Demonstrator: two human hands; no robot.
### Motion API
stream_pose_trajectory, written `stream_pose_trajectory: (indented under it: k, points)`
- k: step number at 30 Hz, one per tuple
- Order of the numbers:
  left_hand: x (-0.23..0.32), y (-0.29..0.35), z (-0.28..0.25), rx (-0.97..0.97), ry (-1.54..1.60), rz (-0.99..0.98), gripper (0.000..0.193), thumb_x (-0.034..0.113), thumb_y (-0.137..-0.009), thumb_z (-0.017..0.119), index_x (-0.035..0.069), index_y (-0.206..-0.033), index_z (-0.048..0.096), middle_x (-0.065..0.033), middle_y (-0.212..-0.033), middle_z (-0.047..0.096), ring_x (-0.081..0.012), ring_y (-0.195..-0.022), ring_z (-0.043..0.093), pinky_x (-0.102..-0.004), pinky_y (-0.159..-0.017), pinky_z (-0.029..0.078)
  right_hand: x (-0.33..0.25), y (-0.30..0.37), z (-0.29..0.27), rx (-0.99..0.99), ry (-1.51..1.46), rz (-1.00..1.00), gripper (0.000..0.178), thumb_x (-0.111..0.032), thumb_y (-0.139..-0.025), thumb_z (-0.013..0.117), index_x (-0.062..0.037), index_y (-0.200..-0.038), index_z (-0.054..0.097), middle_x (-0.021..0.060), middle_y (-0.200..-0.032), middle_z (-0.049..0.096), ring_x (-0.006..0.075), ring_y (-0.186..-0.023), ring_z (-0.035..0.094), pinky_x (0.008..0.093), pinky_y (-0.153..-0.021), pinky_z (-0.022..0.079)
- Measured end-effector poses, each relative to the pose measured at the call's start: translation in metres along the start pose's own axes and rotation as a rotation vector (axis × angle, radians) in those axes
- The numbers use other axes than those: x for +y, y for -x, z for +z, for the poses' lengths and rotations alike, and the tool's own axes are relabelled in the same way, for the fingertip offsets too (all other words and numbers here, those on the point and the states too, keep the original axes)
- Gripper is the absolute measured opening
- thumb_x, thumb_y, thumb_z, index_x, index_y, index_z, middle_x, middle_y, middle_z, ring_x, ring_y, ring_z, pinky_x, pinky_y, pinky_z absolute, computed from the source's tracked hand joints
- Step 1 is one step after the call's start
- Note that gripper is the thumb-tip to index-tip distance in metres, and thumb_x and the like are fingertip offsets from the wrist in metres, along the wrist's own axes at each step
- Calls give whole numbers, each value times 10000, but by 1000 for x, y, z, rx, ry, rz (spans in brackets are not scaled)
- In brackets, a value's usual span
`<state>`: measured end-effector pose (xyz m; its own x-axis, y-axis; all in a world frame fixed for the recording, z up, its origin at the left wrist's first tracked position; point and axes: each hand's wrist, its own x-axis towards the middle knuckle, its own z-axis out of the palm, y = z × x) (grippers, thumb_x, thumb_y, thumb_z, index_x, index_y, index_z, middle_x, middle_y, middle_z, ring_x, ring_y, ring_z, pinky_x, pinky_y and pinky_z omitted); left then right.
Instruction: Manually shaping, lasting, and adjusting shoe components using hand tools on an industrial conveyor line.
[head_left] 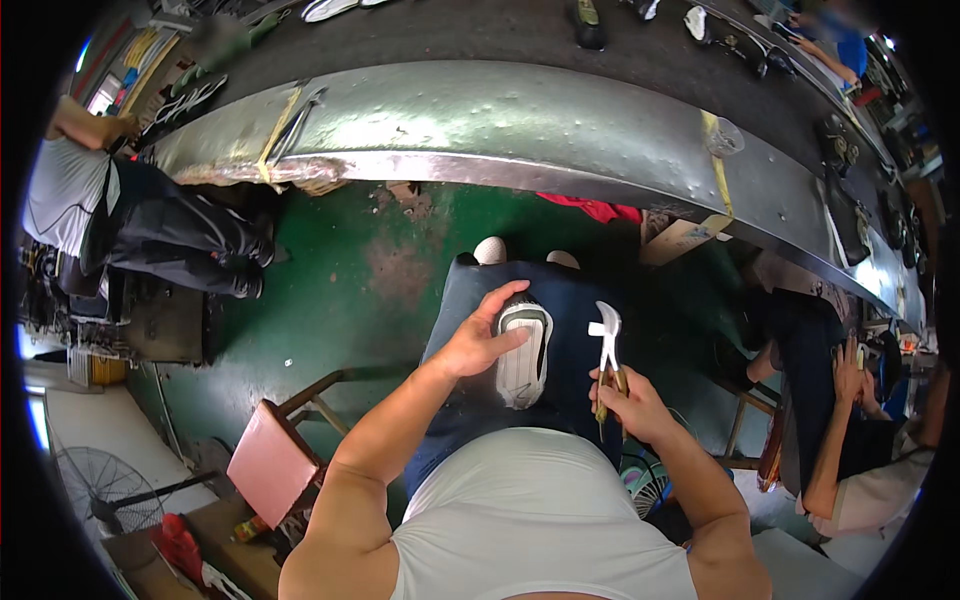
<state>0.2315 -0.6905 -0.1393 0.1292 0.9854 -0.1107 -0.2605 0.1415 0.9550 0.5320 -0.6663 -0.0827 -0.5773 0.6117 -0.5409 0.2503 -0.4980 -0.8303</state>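
On my lap lies a shoe point(518, 372) with its pale grey, grooved sole turned up and a dark edge showing at its far end. My left hand point(478, 338) grips it from the left, thumb across the sole and fingers around the far end. To the right of the shoe, apart from it, my right hand point(634, 404) holds a pair of pincers point(608, 348) by the handles. Their curved metal jaws point away from me, and a pale block juts from the left side of the head. Whether the jaws touch each other is too small to tell.
Ahead runs a long dark bench with a dented metal edge point(450, 110), and several shoes point(586, 25) rest on it. A pink-seated stool point(272, 462) and a standing fan point(108, 490) are at the left. People sit at both sides, one with hands point(850, 375) close at the right.
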Motion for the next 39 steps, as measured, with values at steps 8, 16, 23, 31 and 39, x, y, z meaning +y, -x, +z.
stream_pose_trajectory:
  k: [8, 16, 23, 31, 39]
  points:
    - [-12, 2, -10, 122, -562, 124, 553, 281, -1044, 509, 145, -1532, 287, -164, -1523, 287, -244, -1376, 341, -375, -1153, 292, -16, -35, 24, -356, 78, 27, 312, -128, -1027, 507, 35, -1293, 525, 130, -1166, 653, 208, -1049, 653, 348, -882, 531]
    - [6, 2, -3, 64, -324, -22, 477, 267, -1044, 537, 102, -1472, 406, -70, -1268, 560, -159, -1173, 520, -313, -1046, 403, -31, -58, 30, -276, 200, 154, 190, -151, -1025, 505, 18, -1090, 567, 65, -806, 615, 187, -713, 649, 350, -662, 561]
    - [-23, -11, -9, 173, -230, 48, 363, 171, -1025, 569, 81, -1373, 522, -31, -1160, 611, -116, -1081, 552, -287, -984, 441, 9, -73, 34, -121, 276, -90, 187, -147, -1010, 522, 26, -1044, 584, 87, -792, 686, 175, -711, 689, 345, -667, 552]
    - [-28, -15, -14, 203, -232, -28, 350, 134, -1009, 583, 79, -1353, 548, -22, -1172, 614, -111, -1070, 553, -284, -972, 445, 6, -81, 36, -83, 438, -7, 232, -204, -1002, 560, 16, -930, 587, 106, -736, 662, 190, -659, 670, 347, -598, 532]
    - [-29, -15, -25, 89, -274, 82, 393, 50, -978, 595, 111, -1363, 555, -60, -1395, 505, -159, -1256, 490, -298, -1074, 384, 36, -82, 42, 101, 652, -345, 279, -206, -971, 585, 60, -1055, 580, 238, -826, 675, 418, -769, 670, 478, -716, 525]
